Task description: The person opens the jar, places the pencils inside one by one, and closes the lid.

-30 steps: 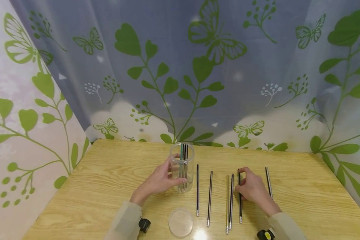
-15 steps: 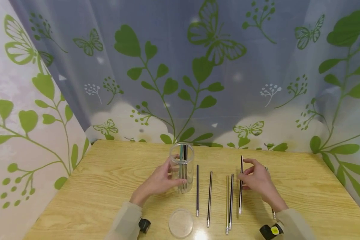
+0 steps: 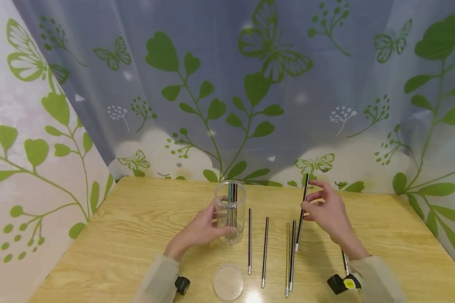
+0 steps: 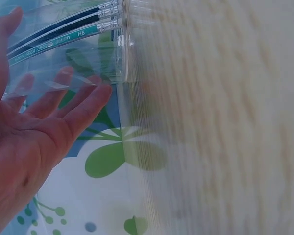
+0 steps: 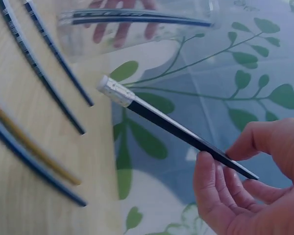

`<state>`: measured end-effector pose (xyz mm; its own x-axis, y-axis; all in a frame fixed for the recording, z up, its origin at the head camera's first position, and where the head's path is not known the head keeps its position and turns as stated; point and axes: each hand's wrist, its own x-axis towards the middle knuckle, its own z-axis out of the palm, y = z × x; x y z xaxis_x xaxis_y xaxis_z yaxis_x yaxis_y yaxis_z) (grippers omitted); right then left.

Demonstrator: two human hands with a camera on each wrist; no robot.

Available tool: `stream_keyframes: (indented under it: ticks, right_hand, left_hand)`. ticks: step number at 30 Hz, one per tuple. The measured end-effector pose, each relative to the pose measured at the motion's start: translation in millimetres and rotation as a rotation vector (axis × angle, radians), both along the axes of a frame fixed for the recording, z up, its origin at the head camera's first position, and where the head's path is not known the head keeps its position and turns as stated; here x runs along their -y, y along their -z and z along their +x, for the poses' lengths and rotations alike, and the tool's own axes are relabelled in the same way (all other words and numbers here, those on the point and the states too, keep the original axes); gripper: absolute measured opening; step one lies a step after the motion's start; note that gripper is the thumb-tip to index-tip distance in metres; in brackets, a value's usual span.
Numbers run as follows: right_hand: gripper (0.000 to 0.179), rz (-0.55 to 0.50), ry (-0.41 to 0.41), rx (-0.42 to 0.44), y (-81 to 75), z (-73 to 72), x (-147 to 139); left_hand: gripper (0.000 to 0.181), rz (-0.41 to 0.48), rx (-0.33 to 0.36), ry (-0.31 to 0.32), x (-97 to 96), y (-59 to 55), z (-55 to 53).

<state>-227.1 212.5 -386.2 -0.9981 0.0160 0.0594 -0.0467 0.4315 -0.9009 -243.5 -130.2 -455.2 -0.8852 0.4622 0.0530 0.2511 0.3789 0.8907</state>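
My left hand (image 3: 199, 229) holds a clear cylindrical jar (image 3: 241, 221) upright on the table, thumb on the near side and fingers around the back. Several pencils (image 3: 233, 212), one of them teal and the others dark, stand inside it, eraser ends down. In the left wrist view the teal pencil (image 4: 59, 45) carries the marking HB. Above the table, my right hand (image 3: 327, 212) pinches a dark striped pencil (image 3: 300, 229) between thumb and fingers near its upper end. That pencil slants, its white eraser end (image 5: 115, 90) pointing down and left.
Between the hands, two dark pencils (image 3: 250, 240) (image 3: 265, 252) lie apart. A gold pencil (image 3: 287, 261) lies beside another dark one (image 3: 292, 256). One more pencil (image 3: 345, 263) is partly hidden by the right forearm. A clear round lid (image 3: 228, 283) lies in front of the jar. Patterned curtain (image 3: 250, 126) hangs behind.
The right hand has lifted the dark pencil off the table, raising it toward the back edge and tilting it. The left hand and the jar have stayed in place.
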Motion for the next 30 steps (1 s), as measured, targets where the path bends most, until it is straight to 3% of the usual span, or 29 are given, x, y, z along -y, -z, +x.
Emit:
stream_keyframes:
  ticks: [17, 30]
  right_hand:
    - [0.064, -0.167, -0.007, -0.294, -54.6, -6.6, 25]
    - [0.066, -0.201, -0.050, -0.428, -75.8, -11.7, 47]
  left_hand:
    - [0.086, -0.007, -0.016, 0.001, -0.3, -0.9, -0.1]
    - [0.085, 0.004, -0.006, 0.006, -0.4, 2.4, -1.8]
